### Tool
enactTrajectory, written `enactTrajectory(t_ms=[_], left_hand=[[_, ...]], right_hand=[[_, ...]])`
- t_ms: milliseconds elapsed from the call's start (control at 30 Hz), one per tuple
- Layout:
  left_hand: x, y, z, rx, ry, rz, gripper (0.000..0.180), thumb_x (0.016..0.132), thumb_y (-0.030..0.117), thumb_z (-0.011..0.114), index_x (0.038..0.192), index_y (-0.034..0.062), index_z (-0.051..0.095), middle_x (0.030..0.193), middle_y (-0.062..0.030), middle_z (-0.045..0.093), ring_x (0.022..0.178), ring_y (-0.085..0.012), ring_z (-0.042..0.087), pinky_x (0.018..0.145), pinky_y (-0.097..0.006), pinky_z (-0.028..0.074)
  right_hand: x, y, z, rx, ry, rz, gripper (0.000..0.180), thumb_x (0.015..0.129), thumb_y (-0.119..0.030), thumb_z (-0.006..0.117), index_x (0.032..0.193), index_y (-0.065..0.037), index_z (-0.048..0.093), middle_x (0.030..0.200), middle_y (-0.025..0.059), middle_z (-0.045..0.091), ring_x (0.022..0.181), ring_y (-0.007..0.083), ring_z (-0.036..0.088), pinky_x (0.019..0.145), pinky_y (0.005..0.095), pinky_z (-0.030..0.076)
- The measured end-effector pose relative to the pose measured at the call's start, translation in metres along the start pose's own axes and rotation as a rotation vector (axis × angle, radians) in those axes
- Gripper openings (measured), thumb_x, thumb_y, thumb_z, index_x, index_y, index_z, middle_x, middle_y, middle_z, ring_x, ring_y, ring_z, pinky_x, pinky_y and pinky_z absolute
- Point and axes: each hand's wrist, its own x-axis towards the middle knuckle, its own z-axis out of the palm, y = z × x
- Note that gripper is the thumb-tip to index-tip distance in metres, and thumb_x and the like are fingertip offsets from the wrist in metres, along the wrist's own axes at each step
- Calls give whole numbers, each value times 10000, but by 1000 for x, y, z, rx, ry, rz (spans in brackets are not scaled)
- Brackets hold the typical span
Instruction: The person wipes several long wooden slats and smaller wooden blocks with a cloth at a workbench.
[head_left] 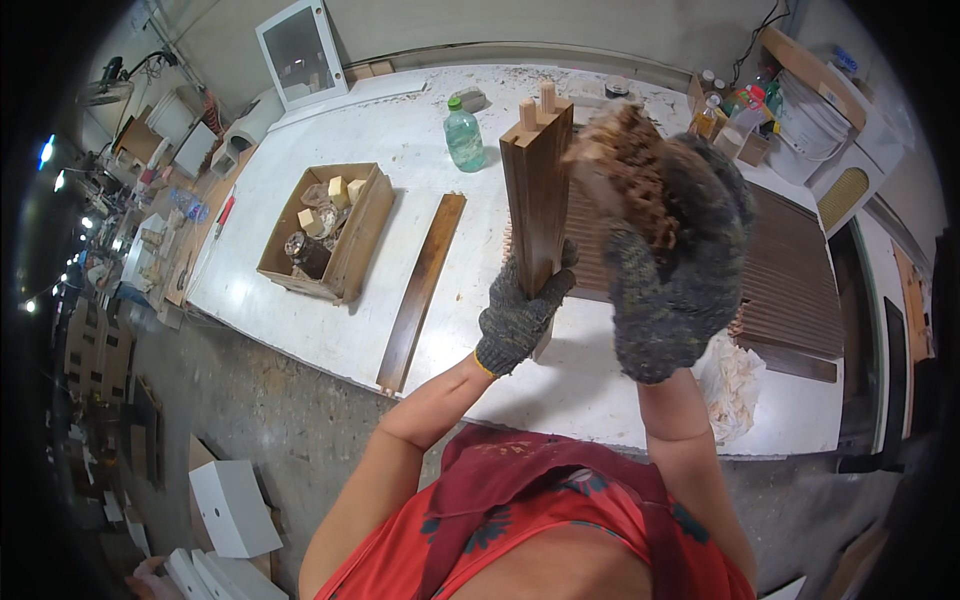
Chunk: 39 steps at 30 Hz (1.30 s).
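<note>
White and dusty, the workbench [330,330] fills the middle of the frame, with grey concrete floor below it and workshop clutter along the left edge. I hold a dark wooden block [535,190] upright just above the centre of the frame, its long axis running top to bottom, with two pale dowels [538,106] sticking out of its upper end. My left hand [520,310], in a speckled knit glove, is clenched around the lower part of the block, fingers wrapped over its right edge. My right hand [672,255], gloved the same way, is raised right of the block at the height of its top; it looks loosely curled and blurred, and I cannot tell whether it grips anything or touches the wood. So the block lies straight left of my right hand, close by.

At centre left, a cardboard box [360,240] on the bench holds wood offcuts, some pale, some dark. Right of it lies a long dark plank [422,290], pointing toward the bench's near edge. A green plastic bottle [464,135] stands in the upper middle. Behind my hands, a stack of dark slats [790,280] stretches right.
</note>
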Motion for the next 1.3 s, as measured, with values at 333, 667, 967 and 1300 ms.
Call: enactTrajectory(t_ms=[333, 667, 967, 1300], left_hand=[[-5, -24, 1, 218, 94, 194, 355, 814, 113, 716, 1128, 16, 582, 961, -137, 662, 838, -225, 633, 738, -347, 498], [-2, 3, 1, -8, -38, -117, 377, 808, 88, 709, 1161, 54, 584, 1041, -67, 660, 945, -163, 619, 827, -305, 498], [-5, -5, 5, 34, 57, 209, 262, 843, 106, 691, 1082, 31, 616, 874, -58, 653, 708, -106, 574, 631, -276, 486], [2, -18, -21, -134, -150, -15, 369, 739, 131, 765, 1058, 30, 609, 833, -54, 661, 727, -144, 607, 679, -301, 501]], right_hand=[[5, -8, 12, -213, -130, -169, 423, 728, -58, 763, 1129, -95, 632, 1235, 117, 508, 1191, 282, 474, 1006, 392, 417], [15, 53, 19, -258, -40, 72, 346, 774, -27, 725, 1110, -41, 644, 1208, 125, 559, 1120, 228, 546, 917, 321, 491], [1, -3, 7, -140, -74, -70, 378, 775, -67, 730, 1137, -86, 623, 1228, 102, 519, 1192, 246, 475, 1005, 377, 413], [12, 60, 1, -89, 11, 155, 288, 837, -62, 672, 1125, -61, 652, 1183, 102, 611, 1160, 225, 533, 989, 338, 432]])
